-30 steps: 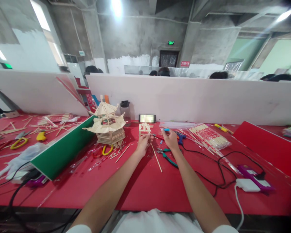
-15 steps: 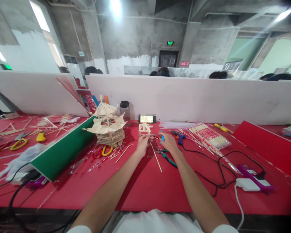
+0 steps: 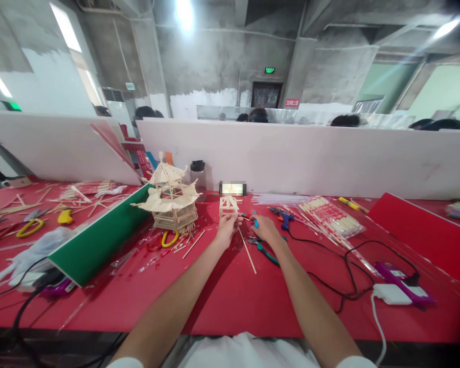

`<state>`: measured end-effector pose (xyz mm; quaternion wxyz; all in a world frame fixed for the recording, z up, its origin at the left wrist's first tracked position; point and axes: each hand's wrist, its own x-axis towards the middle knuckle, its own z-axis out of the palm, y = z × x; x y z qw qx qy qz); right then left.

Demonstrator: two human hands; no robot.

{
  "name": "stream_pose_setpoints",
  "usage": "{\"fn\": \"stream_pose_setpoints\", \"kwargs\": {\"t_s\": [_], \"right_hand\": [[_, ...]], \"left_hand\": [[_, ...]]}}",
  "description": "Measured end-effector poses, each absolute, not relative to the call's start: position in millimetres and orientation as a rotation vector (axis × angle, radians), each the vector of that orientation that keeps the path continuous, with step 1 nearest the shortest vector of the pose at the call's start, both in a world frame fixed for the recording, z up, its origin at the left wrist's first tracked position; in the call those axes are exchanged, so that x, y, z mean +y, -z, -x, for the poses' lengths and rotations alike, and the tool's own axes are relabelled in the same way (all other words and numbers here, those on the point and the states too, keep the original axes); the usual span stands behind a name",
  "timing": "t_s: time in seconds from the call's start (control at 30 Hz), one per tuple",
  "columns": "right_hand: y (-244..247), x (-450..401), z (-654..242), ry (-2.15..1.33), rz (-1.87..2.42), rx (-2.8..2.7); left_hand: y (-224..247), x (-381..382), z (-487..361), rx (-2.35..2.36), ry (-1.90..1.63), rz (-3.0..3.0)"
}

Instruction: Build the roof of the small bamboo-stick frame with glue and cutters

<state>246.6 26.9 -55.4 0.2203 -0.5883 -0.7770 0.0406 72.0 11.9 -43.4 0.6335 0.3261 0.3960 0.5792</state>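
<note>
My left hand (image 3: 227, 230) is closed in a pinch, fingertips together, just in front of a small wooden stick frame (image 3: 227, 203). Whatever is between those fingertips is too small to make out. Wrapped round a blue-handled hand tool (image 3: 256, 223) is my right hand (image 3: 264, 228); the tool's dark tip points toward the left fingertips. Below the hands, a long thin wooden stick (image 3: 248, 251) lies slanting on the table. Teal-handled pliers (image 3: 266, 250) rest beside my right wrist, partly covered by the forearm. Left of the hands stands a tiered pagoda model (image 3: 172, 199) of pale sticks.
A blue glue gun (image 3: 286, 219) with a black cable and packed sticks (image 3: 331, 217) lie at right, near a purple power strip (image 3: 402, 281). At left are a green board (image 3: 103, 237) and yellow-handled scissors (image 3: 170, 238). Behind stand a bottle (image 3: 198, 176) and a phone-like screen (image 3: 233, 188).
My right hand has turned slightly and dropped a little, with the blue-handled tool still in it. The left hand keeps its pinch in nearly the same place.
</note>
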Motion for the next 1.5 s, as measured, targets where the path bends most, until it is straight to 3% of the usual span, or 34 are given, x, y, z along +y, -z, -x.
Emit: {"fn": "stream_pose_setpoints", "kwargs": {"t_s": [0.5, 0.9, 1.5], "right_hand": [[52.7, 23.4, -245.3, -0.166, 1.566, -2.11], [13.5, 3.2, -227.8, -0.421, 1.003, -1.484], [14.7, 0.6, -220.4, -0.426, 0.956, -1.66]], "left_hand": [[44.0, 12.9, -71.5, 0.902, -1.321, -0.751], [40.9, 10.6, -71.2, 0.875, -1.326, -0.751], [43.7, 13.2, -70.2, 0.862, -1.316, -0.759]]}}
